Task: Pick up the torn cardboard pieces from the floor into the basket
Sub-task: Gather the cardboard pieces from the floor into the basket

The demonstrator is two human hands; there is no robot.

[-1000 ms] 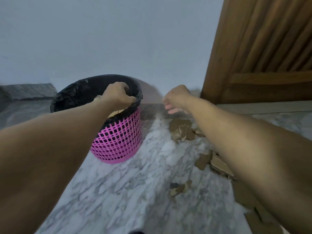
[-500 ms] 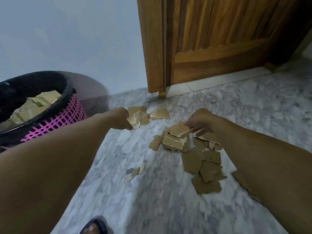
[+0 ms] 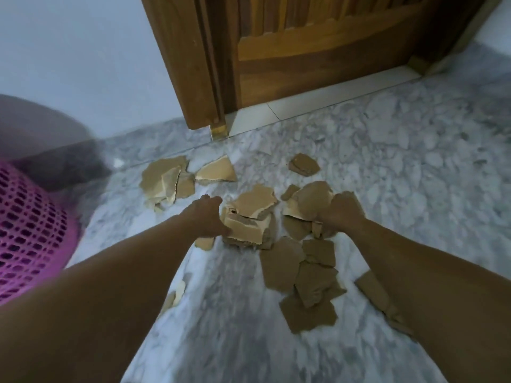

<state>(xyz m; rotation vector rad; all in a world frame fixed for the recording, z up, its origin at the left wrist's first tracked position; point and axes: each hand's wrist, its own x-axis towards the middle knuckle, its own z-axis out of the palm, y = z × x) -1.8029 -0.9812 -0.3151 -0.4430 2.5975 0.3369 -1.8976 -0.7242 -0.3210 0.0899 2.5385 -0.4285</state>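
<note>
Both hands reach into torn cardboard pieces (image 3: 300,268) scattered on the marble floor (image 3: 387,167). The left hand (image 3: 208,218) grips a stacked clump; the right hand (image 3: 341,212) closes on another. Gather firmly, then carry left to the pink basket (image 3: 30,230).

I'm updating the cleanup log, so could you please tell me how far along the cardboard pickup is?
Done: cannot tell, since the pink basket shows only its side. In hand: the left hand grips a stack of torn pieces, and the right hand closes on another piece. Left: many pieces on the marble floor, near the door and beside the right forearm.
</note>
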